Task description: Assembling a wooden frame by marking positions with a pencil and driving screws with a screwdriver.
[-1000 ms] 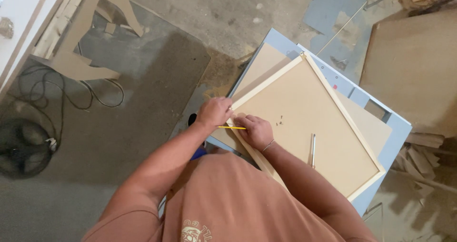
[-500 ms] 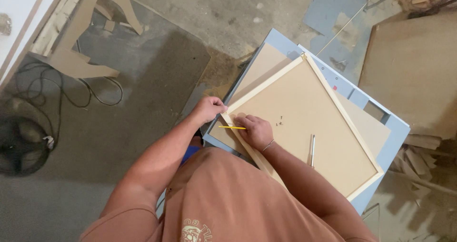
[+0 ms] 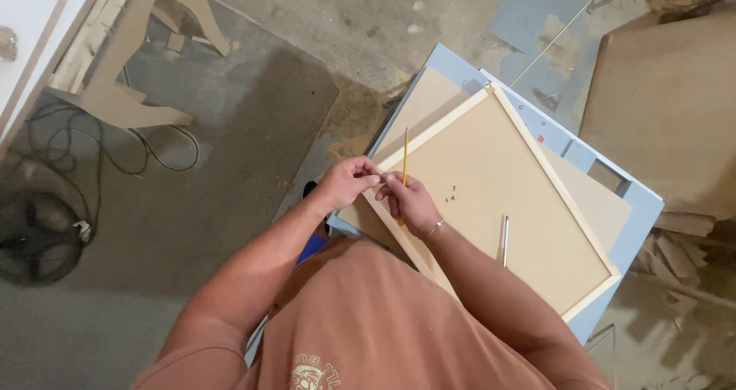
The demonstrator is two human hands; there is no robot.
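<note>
Together, both hands (image 3: 383, 190) pinch a yellow pencil (image 3: 403, 167) over the framed board (image 3: 506, 198).

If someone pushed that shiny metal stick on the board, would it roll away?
Probably. The metal rod looks round and smooth, so a sideways push would likely roll it. The board has a raised wooden frame, which would probably stop it.

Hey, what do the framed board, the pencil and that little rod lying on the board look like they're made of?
Framed board: matte tan panel, likely hardboard or fibreboard, edged with pale bare wood strips. Pencil, in the right hand: yellow painted, probably wood. Rod: grey with a shine, seemingly metal.
</note>
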